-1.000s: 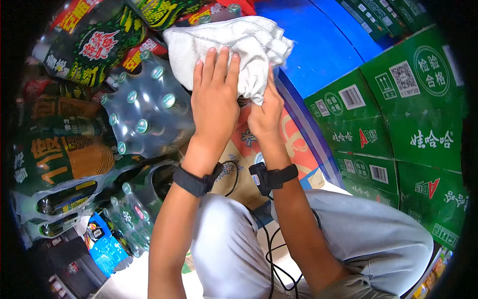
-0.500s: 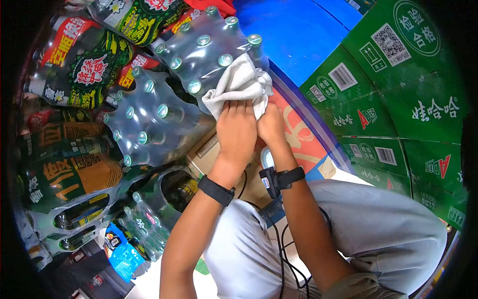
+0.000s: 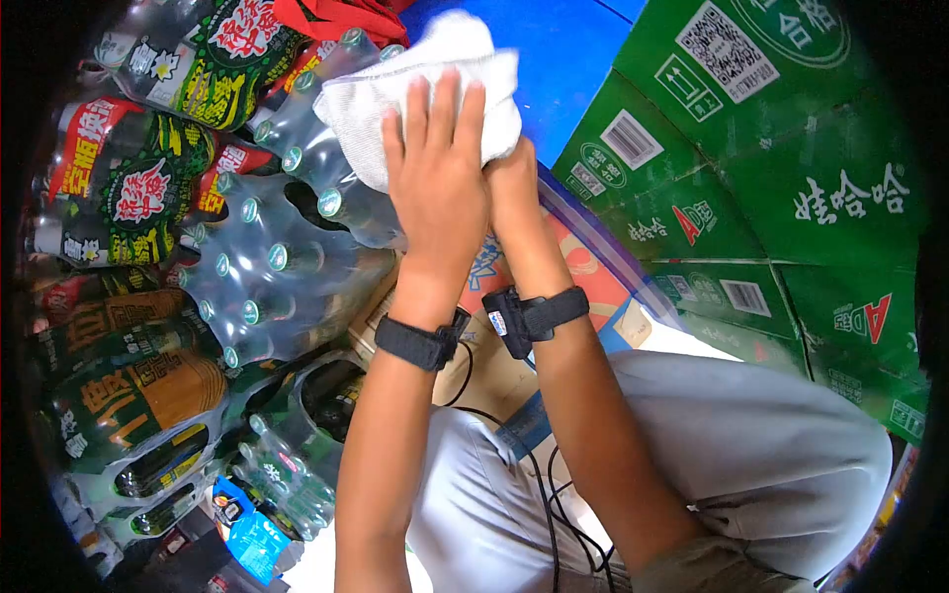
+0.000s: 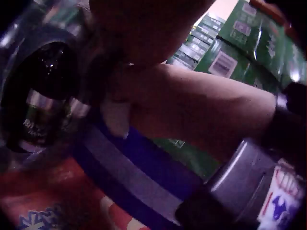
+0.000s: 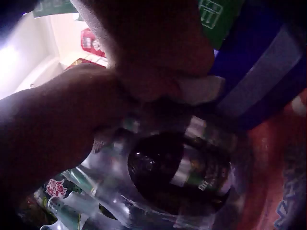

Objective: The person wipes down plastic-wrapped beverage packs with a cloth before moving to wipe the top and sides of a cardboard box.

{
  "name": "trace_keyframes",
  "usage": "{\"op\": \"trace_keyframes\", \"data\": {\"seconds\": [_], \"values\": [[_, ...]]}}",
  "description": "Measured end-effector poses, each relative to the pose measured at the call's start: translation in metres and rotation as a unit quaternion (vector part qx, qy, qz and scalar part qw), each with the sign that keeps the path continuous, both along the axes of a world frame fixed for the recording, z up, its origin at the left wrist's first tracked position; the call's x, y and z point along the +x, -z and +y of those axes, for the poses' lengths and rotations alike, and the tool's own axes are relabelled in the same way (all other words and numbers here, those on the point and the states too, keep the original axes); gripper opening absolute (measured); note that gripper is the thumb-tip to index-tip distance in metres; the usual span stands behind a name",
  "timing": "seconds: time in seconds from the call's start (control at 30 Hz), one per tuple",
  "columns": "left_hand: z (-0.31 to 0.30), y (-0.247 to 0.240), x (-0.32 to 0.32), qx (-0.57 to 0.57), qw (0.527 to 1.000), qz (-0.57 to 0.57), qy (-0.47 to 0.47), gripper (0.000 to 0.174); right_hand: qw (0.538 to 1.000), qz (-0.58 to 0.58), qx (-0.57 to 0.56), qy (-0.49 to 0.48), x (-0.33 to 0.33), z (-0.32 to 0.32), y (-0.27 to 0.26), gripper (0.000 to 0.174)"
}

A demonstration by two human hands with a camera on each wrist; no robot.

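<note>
White cloth [image 3: 445,44] at far centre, over film-wrapped bottle pack [image 3: 318,163]. Fuzzy, loosely folded; probably light, soft, low slip, not fragile, best taken by a bunched edge. Left hand [image 3: 436,186] lies on it, fingers extended. Right hand [image 3: 514,188] at near-right edge, fingers hidden, can't tell grip. Film glossy.

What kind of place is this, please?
Probably a drinks shop or its storeroom: wrapped bottles are packed together on one side, and printed green cartons are stacked on the other.
</note>
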State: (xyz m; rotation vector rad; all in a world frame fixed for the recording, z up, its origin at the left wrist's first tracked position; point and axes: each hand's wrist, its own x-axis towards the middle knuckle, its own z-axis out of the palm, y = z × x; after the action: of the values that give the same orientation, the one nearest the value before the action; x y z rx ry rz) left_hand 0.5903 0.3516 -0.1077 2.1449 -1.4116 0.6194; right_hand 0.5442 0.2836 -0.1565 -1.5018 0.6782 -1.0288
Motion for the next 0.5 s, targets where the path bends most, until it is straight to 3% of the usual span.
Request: {"op": "trace_keyframes", "data": {"seconds": [0.1, 0.2, 0.23, 0.4, 0.5], "values": [[0.002, 0.022, -0.005, 0.049, 0.999, -0.024, -0.004, 0.046, 0.988, 0.083, -0.131, 0.009, -0.015, 0.004, 0.027, 0.026], [0.003, 0.037, -0.008, 0.054, 0.998, 0.01, 0.01, 0.043, 0.981, 0.181, -0.066, -0.016, -0.025, 0.003, 0.034, 0.026], [0.003, 0.039, -0.007, 0.056, 0.998, 0.017, 0.017, 0.042, 0.975, 0.19, -0.116, -0.014, -0.027, 0.001, 0.033, 0.028], [0.003, 0.031, -0.007, 0.027, 0.995, 0.081, 0.046, 0.044, 0.971, 0.22, -0.094, -0.026, -0.031, 0.001, 0.007, 0.035], [0.01, 0.015, -0.005, -0.08, 0.988, 0.094, 0.096, 0.047, 0.987, 0.108, -0.123, -0.007, -0.024, 0.008, -0.001, 0.038]]}}
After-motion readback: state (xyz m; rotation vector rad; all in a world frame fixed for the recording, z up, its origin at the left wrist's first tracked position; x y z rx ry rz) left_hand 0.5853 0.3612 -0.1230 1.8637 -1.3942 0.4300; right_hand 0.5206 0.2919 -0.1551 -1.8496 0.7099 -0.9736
